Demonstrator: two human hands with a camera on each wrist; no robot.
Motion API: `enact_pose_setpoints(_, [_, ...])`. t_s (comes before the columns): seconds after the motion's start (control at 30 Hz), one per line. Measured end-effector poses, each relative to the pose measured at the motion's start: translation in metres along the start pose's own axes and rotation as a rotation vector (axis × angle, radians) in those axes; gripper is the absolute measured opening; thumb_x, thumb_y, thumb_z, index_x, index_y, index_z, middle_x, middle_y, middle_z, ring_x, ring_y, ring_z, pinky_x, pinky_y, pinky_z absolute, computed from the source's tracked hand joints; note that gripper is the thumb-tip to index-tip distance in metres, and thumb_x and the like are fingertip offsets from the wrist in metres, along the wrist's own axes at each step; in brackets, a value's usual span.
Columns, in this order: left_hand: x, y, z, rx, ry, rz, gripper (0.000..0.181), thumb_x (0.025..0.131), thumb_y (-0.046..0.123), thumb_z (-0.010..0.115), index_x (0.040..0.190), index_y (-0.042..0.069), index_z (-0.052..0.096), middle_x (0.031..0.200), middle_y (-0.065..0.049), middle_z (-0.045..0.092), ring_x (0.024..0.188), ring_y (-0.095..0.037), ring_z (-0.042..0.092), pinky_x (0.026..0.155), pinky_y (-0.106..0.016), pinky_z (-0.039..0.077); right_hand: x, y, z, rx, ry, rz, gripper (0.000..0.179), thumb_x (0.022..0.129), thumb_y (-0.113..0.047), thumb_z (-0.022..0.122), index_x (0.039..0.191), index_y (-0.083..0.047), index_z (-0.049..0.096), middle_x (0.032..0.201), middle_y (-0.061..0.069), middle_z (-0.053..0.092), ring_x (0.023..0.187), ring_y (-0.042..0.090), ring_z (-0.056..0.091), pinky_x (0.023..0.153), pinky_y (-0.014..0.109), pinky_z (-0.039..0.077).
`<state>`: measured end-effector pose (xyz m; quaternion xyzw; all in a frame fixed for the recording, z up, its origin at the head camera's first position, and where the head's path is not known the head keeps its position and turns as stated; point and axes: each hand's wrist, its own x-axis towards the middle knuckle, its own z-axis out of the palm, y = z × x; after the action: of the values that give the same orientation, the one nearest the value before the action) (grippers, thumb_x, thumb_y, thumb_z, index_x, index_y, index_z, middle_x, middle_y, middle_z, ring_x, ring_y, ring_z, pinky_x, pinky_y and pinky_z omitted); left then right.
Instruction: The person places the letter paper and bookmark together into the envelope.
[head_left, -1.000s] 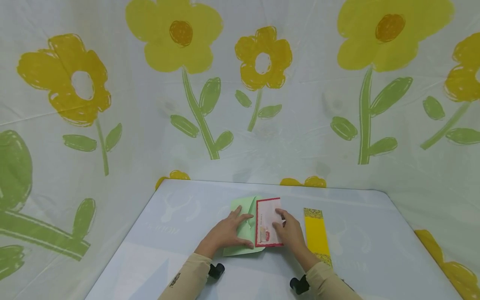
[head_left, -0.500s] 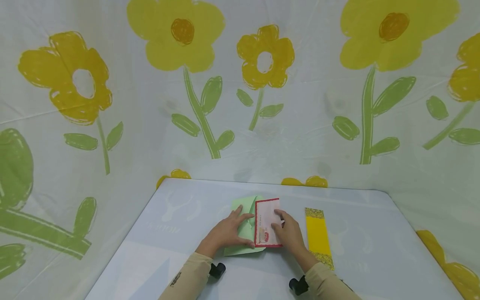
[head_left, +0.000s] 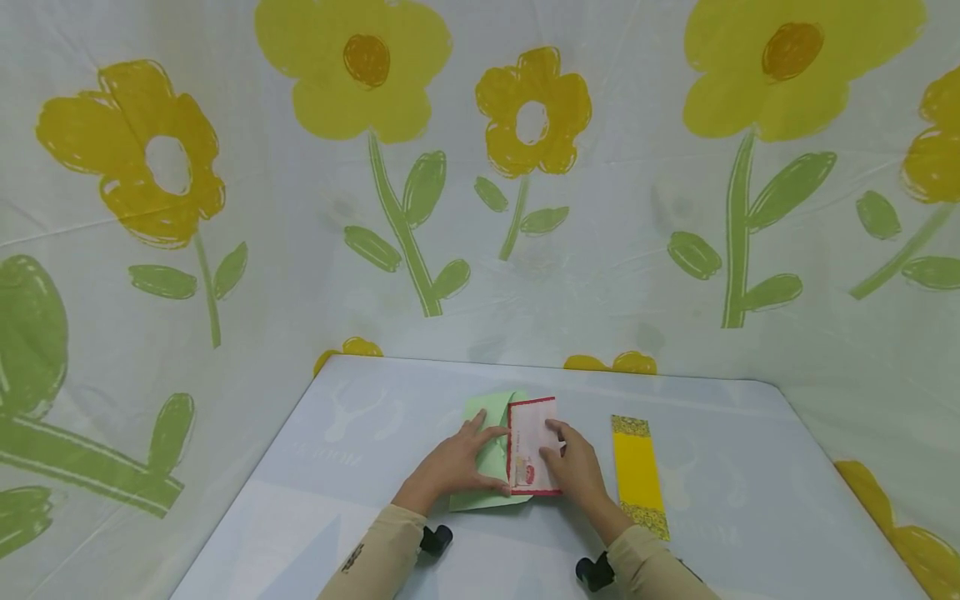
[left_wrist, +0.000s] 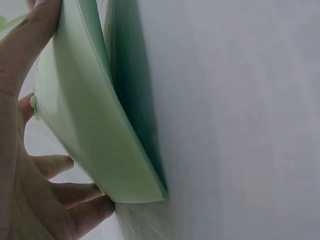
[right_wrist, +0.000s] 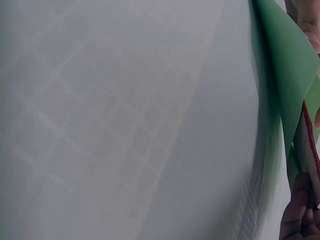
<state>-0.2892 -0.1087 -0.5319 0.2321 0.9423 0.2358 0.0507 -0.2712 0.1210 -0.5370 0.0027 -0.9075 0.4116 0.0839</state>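
A light green paper envelope (head_left: pixel 480 502) lies near the middle of the table, its flap side facing up. My left hand (head_left: pixel 456 462) holds it, thumb by the near edge and fingers spread over it; in the left wrist view the envelope (left_wrist: pixel 95 125) stands with its opening parted. A white card (head_left: pixel 531 433) with a red border and small print overlaps the envelope's right part. At the card's right edge, my right hand (head_left: pixel 577 471) pinches it between thumb and fingers. In the right wrist view the card's red edge (right_wrist: pixel 311 135) shows beside the green paper (right_wrist: pixel 287 60).
To the right of the hands lies a yellow strip (head_left: pixel 637 475) with patterned gold ends. The pale table (head_left: pixel 360 467) is backed by a flower-printed curtain (head_left: pixel 585 292). Black wrist mounts (head_left: pixel 596 572) stick out by the sleeves.
The card and my right hand have shifted slightly left over the envelope, away from the yellow strip. My left hand has stayed nearly in place on the envelope.
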Motion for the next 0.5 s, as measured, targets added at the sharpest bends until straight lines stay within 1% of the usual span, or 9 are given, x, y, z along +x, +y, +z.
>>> enact_pose_setpoints(0.27, [-0.0003, -0.0007, 0.0002, 0.001, 0.003, 0.011, 0.097, 0.066, 0.075, 0.081, 0.150, 0.040, 0.046, 0.168, -0.013, 0.022, 0.147, -0.044, 0.033, 0.103, -0.059, 0.046, 0.0007, 0.0009, 0.0023, -0.009, -0.007, -0.031, 0.050, 0.090, -0.011, 0.077, 0.137, -0.004, 0.061, 0.113, 0.011, 0.066, 0.080, 0.017, 0.052, 0.074, 0.029, 0.051])
enact_pose_setpoints(0.5, [-0.0011, 0.0016, -0.0016, 0.014, 0.006, 0.011, 0.096, 0.066, 0.074, 0.081, 0.149, 0.040, 0.047, 0.167, -0.013, 0.023, 0.145, -0.043, 0.037, 0.101, -0.058, 0.047, 0.0006, 0.0026, 0.0038, -0.015, -0.011, -0.031, 0.049, 0.091, -0.012, 0.076, 0.136, -0.005, 0.061, 0.112, 0.010, 0.066, 0.076, 0.016, 0.052, 0.070, 0.026, 0.049])
